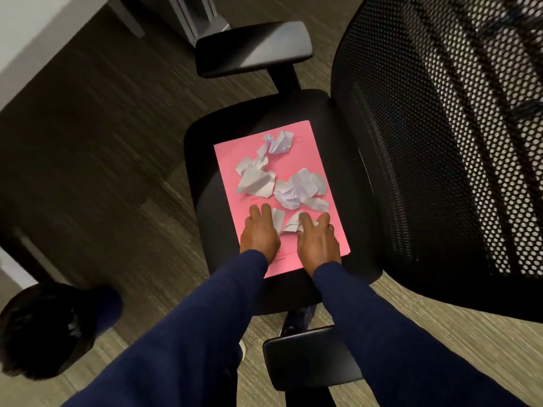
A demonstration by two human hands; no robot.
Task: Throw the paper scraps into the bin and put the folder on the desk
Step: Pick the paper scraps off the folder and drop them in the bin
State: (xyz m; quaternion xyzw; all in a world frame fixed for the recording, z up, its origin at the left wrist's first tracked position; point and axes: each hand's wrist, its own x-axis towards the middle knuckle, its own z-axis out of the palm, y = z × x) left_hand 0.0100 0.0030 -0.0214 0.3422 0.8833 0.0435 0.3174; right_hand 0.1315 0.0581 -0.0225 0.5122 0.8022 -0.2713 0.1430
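A pink folder (293,160) lies flat on the black seat of an office chair (202,183). Several crumpled white paper scraps (299,188) are scattered on top of it. My left hand (258,233) and my right hand (317,239) rest on the near end of the folder, fingers spread, with one small scrap (283,223) between them. Both hands touch that scrap from either side; neither has closed around it. A black bin (50,327) with a dark liner stands on the floor at the lower left, blurred. The white desk (38,33) shows at the upper left.
The chair's mesh backrest (440,142) rises on the right. Two black armrests flank the seat, one far (252,48) and one near (308,356). A grey drawer unit (199,16) stands at the top by the desk. The floor is striped carpet.
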